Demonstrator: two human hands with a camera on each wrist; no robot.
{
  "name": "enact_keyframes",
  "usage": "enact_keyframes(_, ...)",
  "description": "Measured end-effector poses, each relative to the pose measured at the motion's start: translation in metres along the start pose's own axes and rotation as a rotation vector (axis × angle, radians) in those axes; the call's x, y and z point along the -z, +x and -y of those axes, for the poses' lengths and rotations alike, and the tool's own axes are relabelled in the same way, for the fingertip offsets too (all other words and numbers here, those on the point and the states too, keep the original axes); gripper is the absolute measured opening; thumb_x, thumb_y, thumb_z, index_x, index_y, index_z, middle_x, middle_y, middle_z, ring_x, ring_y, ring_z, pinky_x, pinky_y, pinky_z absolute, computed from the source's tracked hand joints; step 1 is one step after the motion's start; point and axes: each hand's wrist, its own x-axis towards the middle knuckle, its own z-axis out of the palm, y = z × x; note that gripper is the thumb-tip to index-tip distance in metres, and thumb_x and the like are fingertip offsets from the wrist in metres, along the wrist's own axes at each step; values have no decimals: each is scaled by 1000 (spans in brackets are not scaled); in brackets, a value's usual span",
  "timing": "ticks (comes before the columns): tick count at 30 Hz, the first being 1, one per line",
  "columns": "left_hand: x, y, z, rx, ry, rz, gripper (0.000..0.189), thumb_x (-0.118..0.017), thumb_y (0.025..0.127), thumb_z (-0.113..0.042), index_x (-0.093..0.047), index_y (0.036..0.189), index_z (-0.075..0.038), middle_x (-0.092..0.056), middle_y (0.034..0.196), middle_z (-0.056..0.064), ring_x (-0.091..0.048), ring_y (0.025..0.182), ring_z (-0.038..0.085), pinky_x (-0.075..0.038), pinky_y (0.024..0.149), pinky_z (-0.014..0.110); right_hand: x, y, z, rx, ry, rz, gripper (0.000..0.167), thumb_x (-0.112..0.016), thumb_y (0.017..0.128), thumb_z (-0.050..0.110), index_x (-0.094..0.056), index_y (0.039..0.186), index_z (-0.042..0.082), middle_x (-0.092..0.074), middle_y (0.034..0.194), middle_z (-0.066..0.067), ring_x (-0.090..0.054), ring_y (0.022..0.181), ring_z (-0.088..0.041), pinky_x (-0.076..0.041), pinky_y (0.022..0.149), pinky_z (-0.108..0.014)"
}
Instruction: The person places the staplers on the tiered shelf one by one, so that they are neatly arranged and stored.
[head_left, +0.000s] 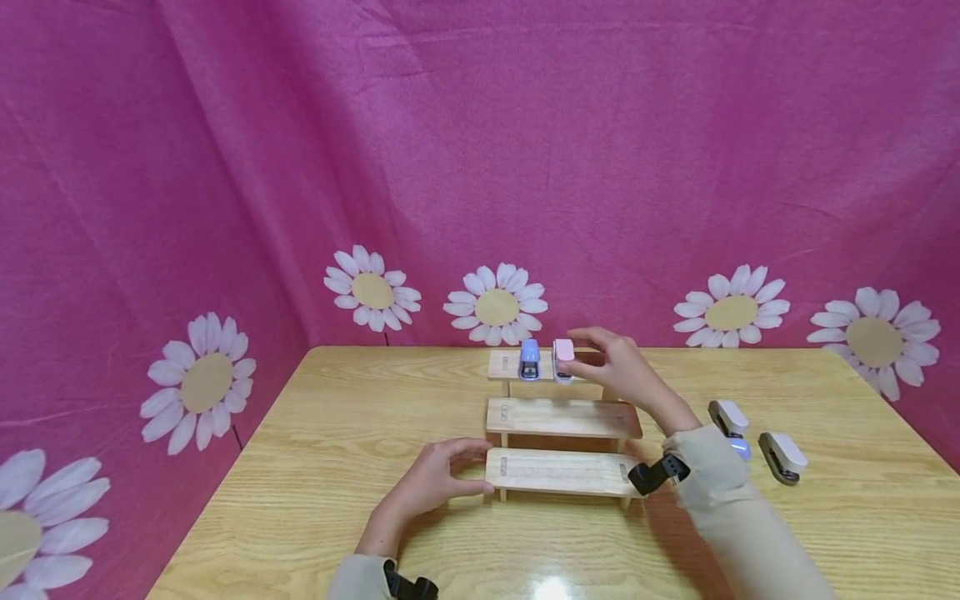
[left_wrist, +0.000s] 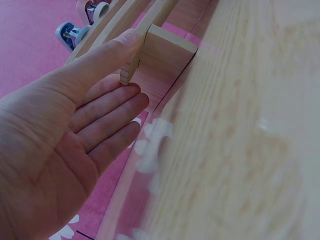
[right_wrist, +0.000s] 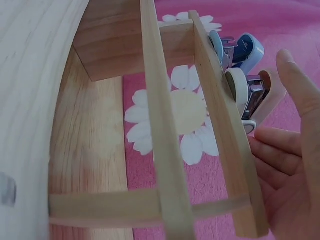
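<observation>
A three-tier wooden stand stands on the table. My left hand holds the left end of its lowest shelf, with the thumb on one edge and the fingers around the other. On the top shelf sits a blue stapler, and to its right a pink and white stapler. My right hand is at the pink stapler, its thumb and fingers spread around it. In the right wrist view the thumb is apart from the pink stapler and the fingertips lie close by its base.
On the table to the right lie a pale stapler, another pale stapler and a blue stapler partly hidden by the right sleeve. A pink curtain with white flowers hangs behind the table and along its left side.
</observation>
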Motion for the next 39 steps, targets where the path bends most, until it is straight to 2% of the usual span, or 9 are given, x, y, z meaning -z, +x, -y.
enact_keyframes(6, 0, 0, -1, 13, 6, 5, 58, -80, 80, -33, -62, 131, -11, -66, 130, 8, -62, 122, 25, -49, 108, 43, 6, -8, -9, -11, 75, -14, 54, -73, 89, 29, -55, 134, 5, -59, 135, -20, -64, 118, -36, -57, 94, -38)
enact_keyframes(16, 0, 0, 1, 4, 10, 3, 59, -79, 80, -35, -61, 131, -11, -66, 130, 7, -63, 121, 24, -49, 108, 41, 35, -39, -31, -70, 61, -89, 50, -66, 94, 32, -54, 137, 10, -57, 139, -16, -49, 134, -37, -42, 111, -54)
enact_keyframes(18, 0, 0, 2, 7, 8, 6, 59, -79, 80, -35, -61, 131, -12, -66, 130, 6, -62, 122, 23, -49, 108, 40, 41, -46, -39, -98, 52, -103, 50, -65, 95, 33, -53, 137, 9, -57, 139, -16, -47, 135, -36, -43, 112, -47)
enact_keyframes(23, 0, -1, 3, -1, 4, 5, 59, -79, 80, -36, -61, 131, -13, -66, 131, 6, -63, 121, 23, -49, 108, 41, 52, -60, -63, -162, 20, -113, 53, -63, 96, 36, -51, 139, 8, -56, 140, -17, -47, 134, -36, -42, 98, -5)
enact_keyframes(25, 0, -1, 4, -12, 2, 2, 58, -79, 80, -34, -62, 131, -12, -66, 130, 7, -63, 120, 24, -49, 107, 42, 54, -65, -70, -179, 6, -114, 54, -63, 95, 36, -51, 139, 7, -55, 140, -19, -49, 133, -37, -40, 94, -1)
enact_keyframes(28, -1, -1, 5, -17, -8, -1, 57, -80, 80, -32, -62, 130, -12, -66, 129, 8, -63, 120, 25, -49, 107, 43, 57, -71, -78, -199, -19, -108, 55, -63, 96, 36, -50, 139, 5, -54, 140, -22, -50, 131, -41, -47, 98, -13)
enact_keyframes(30, -1, -1, 5, -19, -6, -2, 57, -80, 80, -32, -62, 130, -12, -67, 129, 8, -64, 120, 25, -49, 107, 44, 59, -75, -83, -210, -39, -100, 57, -63, 96, 36, -50, 139, 3, -54, 140, -24, -50, 130, -42, -50, 103, -30)
enact_keyframes(33, -2, -1, 5, -13, 1, -2, 57, -80, 80, -32, -62, 130, -12, -67, 129, 8, -64, 120, 25, -49, 107, 44, 59, -79, -91, -225, -54, -83, 59, -63, 96, 37, -48, 139, 0, -53, 140, -26, -49, 130, -45, -46, 107, -49)
enact_keyframes(39, -1, -1, 2, -3, -3, 1, 58, -80, 80, -32, -61, 131, -10, -66, 130, 9, -63, 121, 26, -48, 108, 44, 59, -85, -107, -273, -103, -39, 64, -61, 96, 42, -48, 139, -5, -53, 139, -28, -49, 129, -48, -43, 106, -58)
